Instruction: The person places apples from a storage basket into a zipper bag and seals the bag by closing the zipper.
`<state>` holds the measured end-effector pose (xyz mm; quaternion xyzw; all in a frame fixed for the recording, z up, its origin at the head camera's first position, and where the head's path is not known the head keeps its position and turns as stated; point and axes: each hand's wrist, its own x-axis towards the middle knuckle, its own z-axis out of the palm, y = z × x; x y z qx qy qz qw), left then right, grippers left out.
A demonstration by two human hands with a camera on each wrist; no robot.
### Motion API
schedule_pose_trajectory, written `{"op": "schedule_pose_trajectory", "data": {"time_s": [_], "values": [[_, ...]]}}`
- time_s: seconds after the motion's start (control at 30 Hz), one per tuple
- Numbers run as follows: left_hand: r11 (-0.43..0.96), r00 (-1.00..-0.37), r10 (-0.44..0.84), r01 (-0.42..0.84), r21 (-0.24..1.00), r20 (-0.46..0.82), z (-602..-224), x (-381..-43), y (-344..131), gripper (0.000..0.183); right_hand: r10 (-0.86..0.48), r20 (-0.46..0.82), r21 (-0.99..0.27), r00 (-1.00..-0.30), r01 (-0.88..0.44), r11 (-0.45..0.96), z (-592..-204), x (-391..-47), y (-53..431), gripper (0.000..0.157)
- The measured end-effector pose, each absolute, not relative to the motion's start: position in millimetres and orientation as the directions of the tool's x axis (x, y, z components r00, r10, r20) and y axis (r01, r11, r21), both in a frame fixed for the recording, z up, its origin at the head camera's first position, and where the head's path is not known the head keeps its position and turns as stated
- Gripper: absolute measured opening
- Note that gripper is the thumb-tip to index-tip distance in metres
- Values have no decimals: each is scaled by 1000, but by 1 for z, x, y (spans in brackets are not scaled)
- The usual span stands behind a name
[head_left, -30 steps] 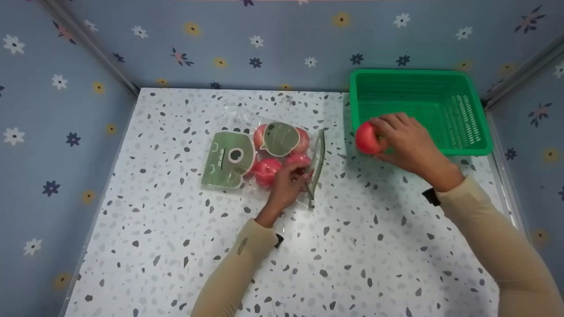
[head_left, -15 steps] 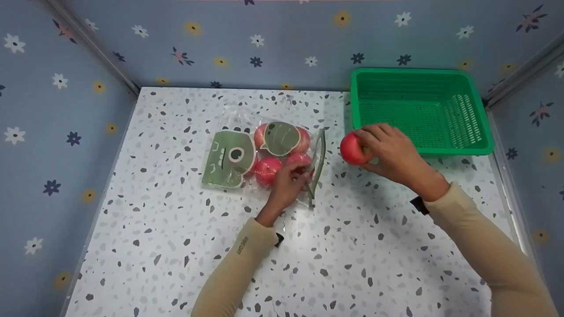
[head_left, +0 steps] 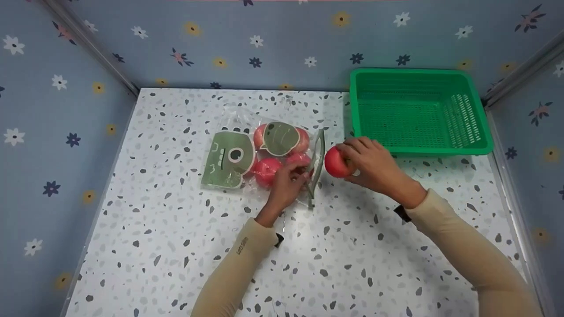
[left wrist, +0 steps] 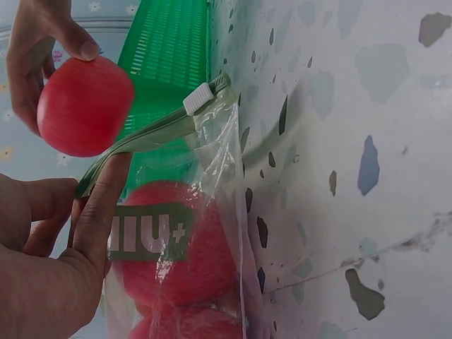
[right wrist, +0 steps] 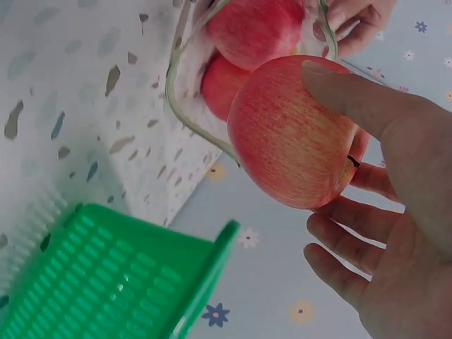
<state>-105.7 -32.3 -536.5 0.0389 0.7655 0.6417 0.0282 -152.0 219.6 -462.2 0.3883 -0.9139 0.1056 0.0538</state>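
Observation:
A clear zip bag with a green monster print (head_left: 229, 160) lies on the table with several red apples (head_left: 268, 171) inside. My left hand (head_left: 285, 187) pinches the rim of its mouth between thumb and fingers. The green zip strip (left wrist: 152, 134) stands partly apart, as the right wrist view shows. My right hand (head_left: 374, 167) holds another red apple (head_left: 337, 163) just right of the bag's mouth, outside it. Thumb and fingers grip this apple (right wrist: 293, 134) on the stem side. A white slider (left wrist: 198, 99) sits near one end of the strip.
A green perforated plastic basket (head_left: 421, 152) stands at the back right of the speckled white table (head_left: 176, 246), with no fruit seen in it. Flower-patterned panels (head_left: 282, 39) enclose the table at the back and both sides.
My right hand has carried the apple left and toward me, from the basket's near left corner to beside the bag's mouth. The left hand and the bag have stayed in place.

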Motion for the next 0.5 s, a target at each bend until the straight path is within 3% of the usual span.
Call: {"op": "schedule_pose_trajectory", "data": {"time_s": [0.5], "values": [[184, -996, 86, 26, 983, 11, -537, -105, -33, 28, -674, 175, -114, -717, -695, 710, -495, -145, 196, 77]]}}
